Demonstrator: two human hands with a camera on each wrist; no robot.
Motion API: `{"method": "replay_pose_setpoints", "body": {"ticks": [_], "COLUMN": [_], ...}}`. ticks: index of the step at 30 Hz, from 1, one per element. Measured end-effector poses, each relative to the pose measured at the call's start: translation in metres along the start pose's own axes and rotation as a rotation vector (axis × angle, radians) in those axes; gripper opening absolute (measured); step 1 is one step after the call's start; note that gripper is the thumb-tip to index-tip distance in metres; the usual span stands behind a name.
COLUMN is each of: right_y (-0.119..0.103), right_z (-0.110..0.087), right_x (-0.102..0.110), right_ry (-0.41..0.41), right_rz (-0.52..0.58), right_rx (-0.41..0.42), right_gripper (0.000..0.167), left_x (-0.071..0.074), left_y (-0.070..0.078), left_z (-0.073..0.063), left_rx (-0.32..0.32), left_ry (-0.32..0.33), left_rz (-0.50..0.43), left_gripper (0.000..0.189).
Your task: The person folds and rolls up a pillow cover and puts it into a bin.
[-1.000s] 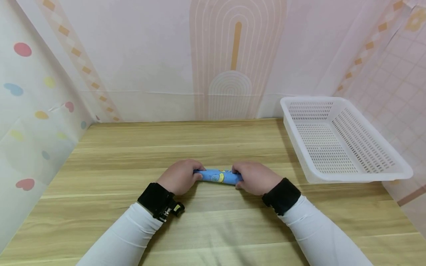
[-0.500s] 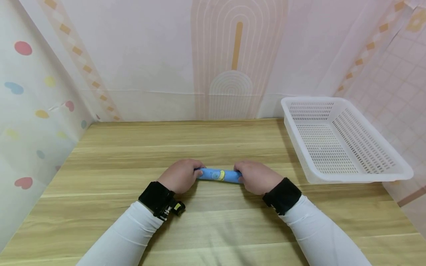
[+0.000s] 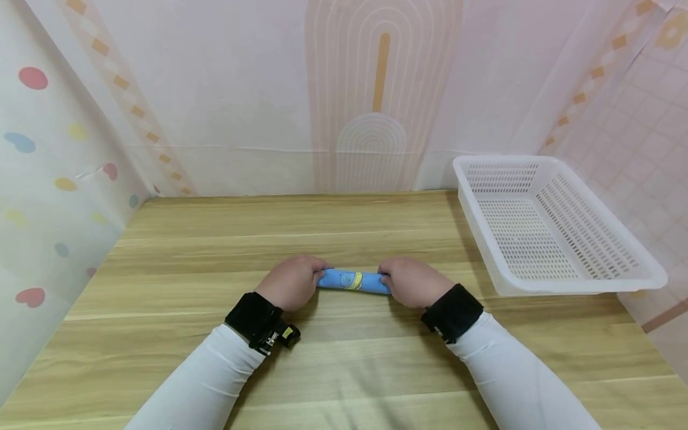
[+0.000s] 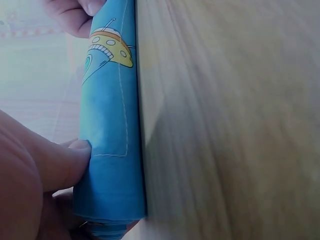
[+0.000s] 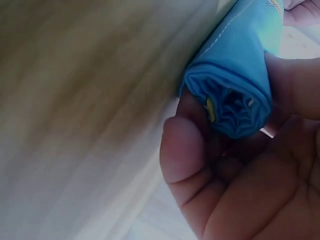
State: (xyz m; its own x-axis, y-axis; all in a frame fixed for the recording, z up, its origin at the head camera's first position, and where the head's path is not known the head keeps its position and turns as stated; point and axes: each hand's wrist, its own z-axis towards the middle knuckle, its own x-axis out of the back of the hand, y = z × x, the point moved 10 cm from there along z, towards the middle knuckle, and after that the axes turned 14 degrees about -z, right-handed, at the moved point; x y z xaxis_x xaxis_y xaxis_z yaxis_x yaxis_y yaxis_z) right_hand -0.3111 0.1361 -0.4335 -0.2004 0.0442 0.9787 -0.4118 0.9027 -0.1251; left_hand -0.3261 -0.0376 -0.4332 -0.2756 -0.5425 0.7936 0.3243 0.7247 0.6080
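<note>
A rolled-up piece of blue cloth (image 3: 353, 280) lies crosswise near the middle of the table, printed with a yellow cartoon spaceship. My left hand (image 3: 292, 282) grips its left end and my right hand (image 3: 416, 282) its right end. In the left wrist view, the left thumb (image 4: 72, 162) presses on the roll (image 4: 112, 125) near a line of white stitching. Looking from the right wrist, the roll's end (image 5: 227, 102) shows layered folds and a small yellow bit inside, with right-hand fingers (image 5: 185, 150) curled around it.
A white perforated plastic basket (image 3: 529, 236) stands at the right on the wood-grain table (image 3: 215, 239). Patterned sheets cover the back wall (image 3: 242, 89) and both sides. Each wrist wears a black strap (image 3: 454, 313).
The roll has turned a little between my hands: a yellow patch near its top edge has gone out of sight. Both hands have moved very slightly away from me.
</note>
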Motion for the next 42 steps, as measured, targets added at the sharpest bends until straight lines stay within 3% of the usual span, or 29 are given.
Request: {"method": "replay_pose_setpoints", "body": {"ticks": [8, 11, 17, 21, 26, 32, 42], "right_y": [0.004, 0.006, 0.01, 0.0, -0.01, -0.014, -0.014], "right_z": [0.002, 0.003, 0.002, 0.003, 0.0, -0.006, -0.009], "right_x": [0.002, 0.003, 0.008, 0.014, 0.02, 0.022, 0.019], "right_ry": [0.003, 0.007, 0.054, 0.11, 0.173, 0.226, 0.211], "right_rz": [-0.022, -0.022, -0.005, -0.037, -0.086, -0.126, -0.165], "right_rx": [-0.041, -0.069, -0.121, -0.064, 0.011, 0.054, 0.058], "right_gripper": [0.017, 0.016, 0.011, 0.004, 0.01, 0.014, 0.016], "left_x": [0.008, 0.011, 0.015, 0.017, 0.015, 0.011, 0.008], "left_y": [-0.004, -0.002, 0.009, 0.016, 0.017, 0.015, 0.01], "left_z": [0.001, 0.0, 0.0, -0.003, -0.007, -0.01, -0.009], "left_rx": [0.033, 0.028, -0.053, -0.123, -0.135, -0.113, -0.089], "left_ry": [0.076, 0.103, 0.141, 0.159, 0.128, 0.074, 0.079], "left_rz": [-0.036, -0.043, -0.022, 0.043, 0.111, 0.129, 0.127], "left_gripper": [0.006, 0.006, 0.006, 0.011, 0.013, 0.019, 0.026]}}
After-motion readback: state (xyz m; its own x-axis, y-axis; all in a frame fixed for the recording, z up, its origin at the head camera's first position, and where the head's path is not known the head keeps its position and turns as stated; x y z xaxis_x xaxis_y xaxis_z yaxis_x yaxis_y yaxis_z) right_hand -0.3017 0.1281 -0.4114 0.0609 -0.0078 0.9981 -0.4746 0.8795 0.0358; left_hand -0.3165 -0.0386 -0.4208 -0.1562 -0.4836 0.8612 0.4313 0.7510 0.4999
